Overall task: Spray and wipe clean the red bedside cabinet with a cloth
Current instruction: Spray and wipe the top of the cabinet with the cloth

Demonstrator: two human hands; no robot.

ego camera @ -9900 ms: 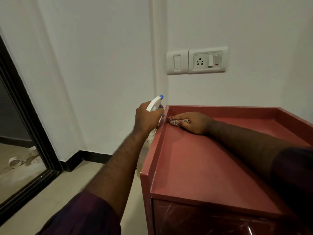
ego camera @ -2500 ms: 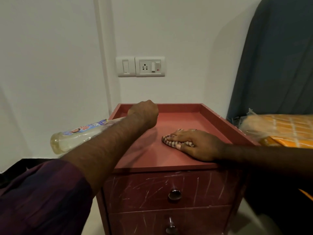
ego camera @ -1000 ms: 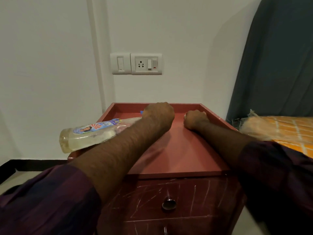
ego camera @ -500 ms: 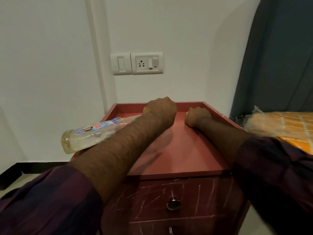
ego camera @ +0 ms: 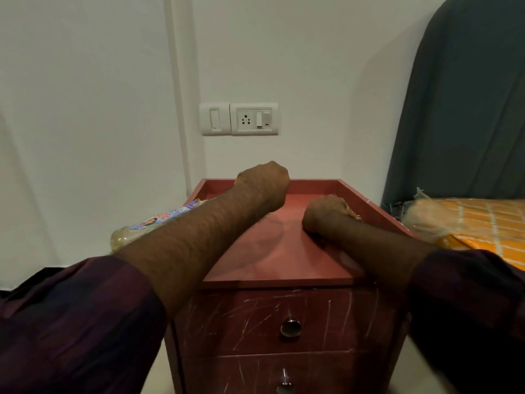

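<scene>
Left hand [ego camera: 264,183] grips the spray bottle [ego camera: 159,223] over the red bedside cabinet [ego camera: 278,251]; right hand [ego camera: 325,213], fingers curled, holds the cloth [ego camera: 351,212] on its top

Left hand [ego camera: 262,180] fisted, right hand [ego camera: 324,213] curled

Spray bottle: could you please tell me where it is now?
Head view, left side: the left hand grips the spray bottle over the left rim of the cabinet, partly behind the forearm.
</scene>
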